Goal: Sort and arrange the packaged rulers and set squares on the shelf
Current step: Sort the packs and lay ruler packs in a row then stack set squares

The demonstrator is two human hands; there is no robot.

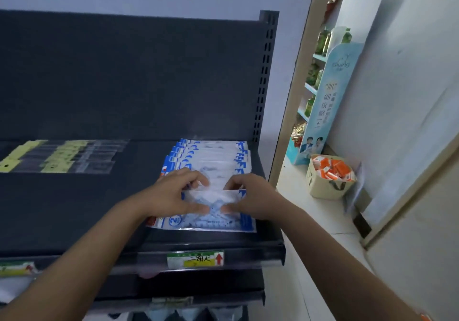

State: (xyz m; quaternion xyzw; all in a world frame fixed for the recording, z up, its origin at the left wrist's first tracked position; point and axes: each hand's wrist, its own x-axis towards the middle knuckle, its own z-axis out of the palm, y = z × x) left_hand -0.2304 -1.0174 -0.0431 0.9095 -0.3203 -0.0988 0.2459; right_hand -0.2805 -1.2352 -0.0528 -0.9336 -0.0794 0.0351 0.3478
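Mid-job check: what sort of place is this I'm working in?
Most likely a small shop, probably selling stationery: a dark slotted retail shelf with a price label on its front rail, packaged set squares laid out overlapping, and a cardboard promotional stand beside a basket of orange packets.

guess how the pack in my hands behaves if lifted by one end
Likely light: the pack is held by fingertips of the left hand and right hand. Probably fairly stiff, with set squares inside. Its glossy sleeve may slip on the stack.

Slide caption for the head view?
Left hand and right hand hold a pack before the stacked packs on the shelf.
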